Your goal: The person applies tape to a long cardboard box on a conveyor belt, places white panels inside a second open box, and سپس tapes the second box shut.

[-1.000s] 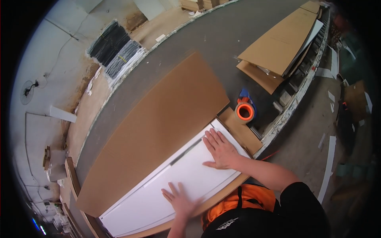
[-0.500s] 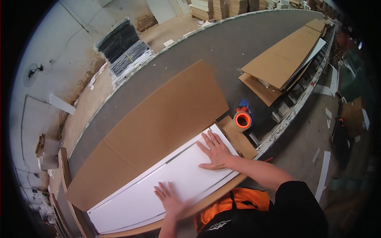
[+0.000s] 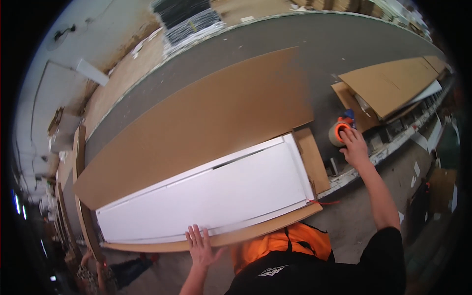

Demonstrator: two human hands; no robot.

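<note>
the right hand [image 3: 355, 147] is stretched out to the tape dispenser [image 3: 340, 132], a roll of tape with an orange core and a blue part behind it. the fingers lie on top of the roll and curve a little over it, but i cannot tell if they really grip it. the dispenser stands on the grey surface [image 3: 314, 39], just beside the right end of the white panel [image 3: 206, 196], with a narrow cardboard flap [image 3: 312, 160] between them.

the left hand [image 3: 200, 246] is open and flat, fingers spread, and presses on the near edge of the white panel, where the cardboard sheet [image 3: 206, 113] under the panel shows as a thin brown strip. it holds nothing. the big part of this sheet lies on the far side of the panel. further right of the dispenser there is a stack of cardboard sheets [image 3: 393, 83].
</note>
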